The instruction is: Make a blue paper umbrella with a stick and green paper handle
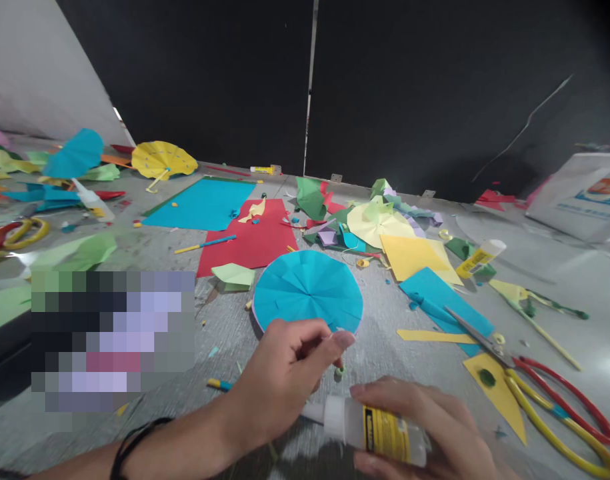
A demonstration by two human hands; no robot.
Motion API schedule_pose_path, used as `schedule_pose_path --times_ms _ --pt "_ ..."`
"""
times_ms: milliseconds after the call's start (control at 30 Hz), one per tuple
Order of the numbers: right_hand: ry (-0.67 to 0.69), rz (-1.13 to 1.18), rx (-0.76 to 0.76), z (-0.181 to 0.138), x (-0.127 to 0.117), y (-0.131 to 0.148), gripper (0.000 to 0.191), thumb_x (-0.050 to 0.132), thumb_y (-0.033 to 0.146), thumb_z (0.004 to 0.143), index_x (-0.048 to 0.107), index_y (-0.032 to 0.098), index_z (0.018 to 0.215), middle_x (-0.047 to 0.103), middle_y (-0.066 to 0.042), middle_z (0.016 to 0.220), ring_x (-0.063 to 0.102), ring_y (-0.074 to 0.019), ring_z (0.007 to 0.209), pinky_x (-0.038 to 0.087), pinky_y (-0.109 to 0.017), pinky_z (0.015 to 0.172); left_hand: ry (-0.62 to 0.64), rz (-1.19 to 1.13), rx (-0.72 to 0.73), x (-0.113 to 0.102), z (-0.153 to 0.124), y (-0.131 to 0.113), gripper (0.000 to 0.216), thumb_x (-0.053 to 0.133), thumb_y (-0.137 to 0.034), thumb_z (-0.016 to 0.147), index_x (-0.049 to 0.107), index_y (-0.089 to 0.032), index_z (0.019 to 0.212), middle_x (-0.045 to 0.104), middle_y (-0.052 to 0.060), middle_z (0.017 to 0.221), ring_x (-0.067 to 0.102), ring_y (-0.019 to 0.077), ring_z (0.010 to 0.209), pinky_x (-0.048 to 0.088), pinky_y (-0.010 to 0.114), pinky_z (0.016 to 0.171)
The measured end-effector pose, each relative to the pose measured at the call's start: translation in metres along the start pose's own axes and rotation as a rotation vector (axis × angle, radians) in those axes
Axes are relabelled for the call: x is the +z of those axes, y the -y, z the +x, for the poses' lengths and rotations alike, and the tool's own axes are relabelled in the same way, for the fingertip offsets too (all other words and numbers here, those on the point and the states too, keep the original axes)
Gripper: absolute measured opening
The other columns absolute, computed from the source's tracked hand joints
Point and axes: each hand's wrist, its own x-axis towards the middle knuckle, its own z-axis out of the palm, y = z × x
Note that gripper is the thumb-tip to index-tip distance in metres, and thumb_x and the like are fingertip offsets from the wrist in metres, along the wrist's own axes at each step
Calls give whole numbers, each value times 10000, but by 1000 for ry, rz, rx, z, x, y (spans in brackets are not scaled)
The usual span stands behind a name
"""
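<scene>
Your right hand (417, 427) wraps around a white glue bottle (375, 430), lying on its side with the nozzle pointing left. Your left hand (279, 380) curls with thumb and forefinger pinched together; you cannot tell whether it holds anything. Just past those fingertips lies a blue pleated paper disc (307, 290) on the grey surface (225, 347). To the right sit red-and-yellow-handled scissors (559, 407), their blades over a teal paper sheet (445, 307). Farther off are a red paper sheet (249, 240) and scattered scraps, with a yellow paper fan (162, 160) at the far left.

Blue paper disc (307, 291) — obstacle ahead
</scene>
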Motion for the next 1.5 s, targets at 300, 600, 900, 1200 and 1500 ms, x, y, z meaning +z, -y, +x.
schedule_pose_path --times_ms 300,600,900,1200,1500 --pt "48 130 -74 5 0 -9 391 655 84 948 606 231 1307 801 -92 1119 798 -178 1000 658 -217 839 43 -285 -154 -3 8 -6 461 458 -601 985 605 -205 800 379 -94 396 279 84 324 259 199 351" --pt "107 11 -125 -3 4 -11 316 577 147 1023 577 191 1336 794 -111 1154 789 -162 1039 645 -210 884 -62 68 49 0 1 -4 452 529 -550 1014 484 -198 736 267 -90 578 235 81 510 180 226 451" --pt "-166 -16 122 8 -10 -6 231 784 460 866 719 275 988 787 7 782 759 -169 651 609 -199 595 7 326 66 -8 5 -6 419 498 -554 1014 609 -192 835 272 -102 523 237 101 500 172 251 469" --pt "-277 938 814 26 -14 -38 337 797 552 805 762 219 843 525 29 563 384 -102 464 342 -216 446 264 896 62 -15 8 -22 96 555 -196 867 553 -194 771 550 -29 664 493 146 624 242 278 569" --pt "-166 1125 980 12 16 -48 418 873 578 708 702 224 850 449 79 536 325 -63 451 299 -169 448 234 817 123 -6 7 12 97 557 -176 849 629 -195 787 624 -21 669 558 140 650 288 254 587"
